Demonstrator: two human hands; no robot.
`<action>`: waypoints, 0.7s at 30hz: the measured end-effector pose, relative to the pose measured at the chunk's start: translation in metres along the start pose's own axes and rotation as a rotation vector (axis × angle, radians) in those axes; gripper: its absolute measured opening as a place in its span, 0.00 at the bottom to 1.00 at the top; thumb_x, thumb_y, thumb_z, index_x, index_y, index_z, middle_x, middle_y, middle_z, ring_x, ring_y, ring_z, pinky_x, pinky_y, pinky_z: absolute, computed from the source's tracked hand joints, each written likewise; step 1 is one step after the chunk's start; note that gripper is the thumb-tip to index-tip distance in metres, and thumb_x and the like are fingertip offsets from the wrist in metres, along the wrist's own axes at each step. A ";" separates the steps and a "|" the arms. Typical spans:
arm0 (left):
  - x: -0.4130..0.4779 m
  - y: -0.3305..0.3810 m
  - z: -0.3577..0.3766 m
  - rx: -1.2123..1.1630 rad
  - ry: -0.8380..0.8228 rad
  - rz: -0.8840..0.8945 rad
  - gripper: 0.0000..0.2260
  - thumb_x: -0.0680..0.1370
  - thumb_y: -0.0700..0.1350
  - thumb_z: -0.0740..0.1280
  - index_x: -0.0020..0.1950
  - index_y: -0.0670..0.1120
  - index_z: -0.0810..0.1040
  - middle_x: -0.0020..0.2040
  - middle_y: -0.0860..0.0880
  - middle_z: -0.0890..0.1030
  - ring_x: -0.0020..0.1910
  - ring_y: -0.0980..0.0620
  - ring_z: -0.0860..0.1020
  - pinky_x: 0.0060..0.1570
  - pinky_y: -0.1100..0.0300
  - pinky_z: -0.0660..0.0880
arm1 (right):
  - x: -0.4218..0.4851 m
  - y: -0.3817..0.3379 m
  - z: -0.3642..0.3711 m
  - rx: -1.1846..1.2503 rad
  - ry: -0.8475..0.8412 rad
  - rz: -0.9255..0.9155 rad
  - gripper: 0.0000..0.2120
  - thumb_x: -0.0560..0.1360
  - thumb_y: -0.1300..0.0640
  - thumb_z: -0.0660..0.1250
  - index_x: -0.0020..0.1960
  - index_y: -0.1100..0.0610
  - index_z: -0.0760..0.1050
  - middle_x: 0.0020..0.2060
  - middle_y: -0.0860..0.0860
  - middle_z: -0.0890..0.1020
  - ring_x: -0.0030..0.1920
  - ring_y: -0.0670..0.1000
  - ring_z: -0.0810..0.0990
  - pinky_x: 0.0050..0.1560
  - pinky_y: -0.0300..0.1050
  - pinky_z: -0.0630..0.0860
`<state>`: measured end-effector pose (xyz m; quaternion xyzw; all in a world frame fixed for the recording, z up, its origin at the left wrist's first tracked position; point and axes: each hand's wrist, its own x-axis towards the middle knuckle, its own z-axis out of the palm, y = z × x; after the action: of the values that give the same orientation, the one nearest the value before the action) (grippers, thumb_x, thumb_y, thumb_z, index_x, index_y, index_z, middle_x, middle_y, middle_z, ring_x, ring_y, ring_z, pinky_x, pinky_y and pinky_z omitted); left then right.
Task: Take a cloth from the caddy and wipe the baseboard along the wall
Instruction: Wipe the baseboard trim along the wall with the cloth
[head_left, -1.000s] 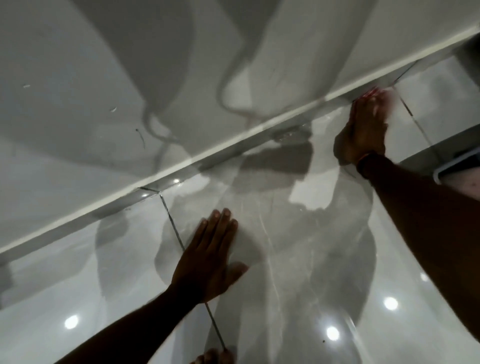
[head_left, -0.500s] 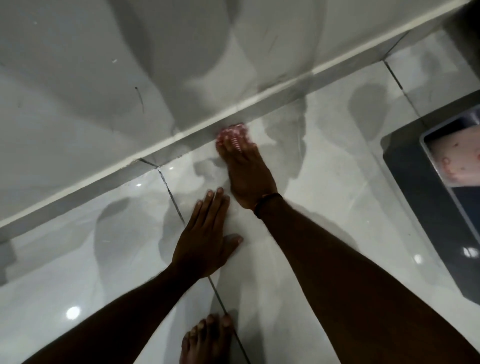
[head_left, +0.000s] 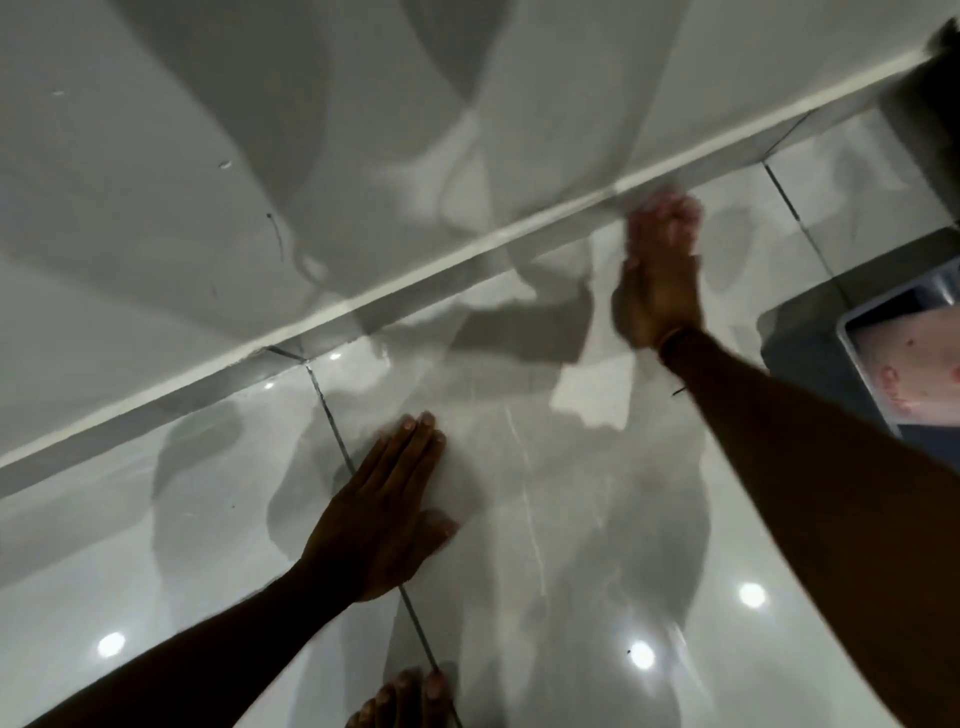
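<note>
Your left hand (head_left: 382, 525) lies flat and spread on the glossy floor (head_left: 571, 519), palm down, fingers straight and together, thumb out to the side, grasping nothing. It rests across a dark grout line (head_left: 332, 421) that runs from the baseboard toward you.

Your right hand (head_left: 657, 280) reaches forward to the baseboard (head_left: 436, 280), the grey strip where the floor meets the wall (head_left: 208, 156), capped by a pale trim line. Its fingertips (head_left: 667, 208) press against the strip and are smeared with motion blur. A pinkish patch shows at those fingertips, which looks like the cloth (head_left: 670, 215) pinned between your fingers and the baseboard, though the blur keeps me from telling how your fingers wrap it. A thin band sits on that wrist.

At the right edge a pale-rimmed tray or caddy (head_left: 852, 332) stands on the floor, cut off by the frame, with pink, red-spotted material (head_left: 919, 374) inside it. It sits well apart from your right hand, beside your forearm.

Your toes (head_left: 400, 699) show at the bottom edge, just behind your left hand, touching the same grout line. Ceiling lights reflect as bright spots on the tiles, and your shadows fall across both wall and floor
</note>
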<state>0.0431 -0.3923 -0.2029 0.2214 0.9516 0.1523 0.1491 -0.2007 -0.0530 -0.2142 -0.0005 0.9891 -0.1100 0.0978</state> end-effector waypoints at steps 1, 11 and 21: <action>0.000 0.000 0.001 -0.010 0.003 -0.005 0.38 0.85 0.65 0.56 0.84 0.39 0.56 0.86 0.40 0.53 0.86 0.42 0.49 0.82 0.44 0.53 | 0.019 0.013 -0.012 -0.038 -0.005 0.097 0.37 0.73 0.60 0.48 0.80 0.75 0.51 0.78 0.77 0.55 0.79 0.78 0.53 0.81 0.74 0.47; -0.003 -0.010 -0.003 0.079 -0.073 0.042 0.39 0.85 0.66 0.55 0.85 0.40 0.52 0.86 0.40 0.51 0.86 0.42 0.48 0.83 0.45 0.52 | -0.002 -0.010 0.002 -0.095 0.115 0.091 0.35 0.79 0.57 0.49 0.82 0.69 0.47 0.81 0.71 0.52 0.81 0.73 0.51 0.83 0.67 0.47; -0.040 -0.015 -0.001 0.057 -0.131 0.035 0.43 0.83 0.71 0.50 0.86 0.41 0.46 0.86 0.39 0.51 0.85 0.41 0.48 0.83 0.45 0.50 | -0.127 -0.209 0.055 0.380 0.009 -0.256 0.28 0.83 0.62 0.53 0.82 0.58 0.61 0.83 0.58 0.61 0.84 0.62 0.53 0.84 0.60 0.53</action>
<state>0.0713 -0.4234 -0.1990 0.2518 0.9397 0.1128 0.2020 -0.0695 -0.2655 -0.1966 -0.1073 0.9428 -0.3060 0.0770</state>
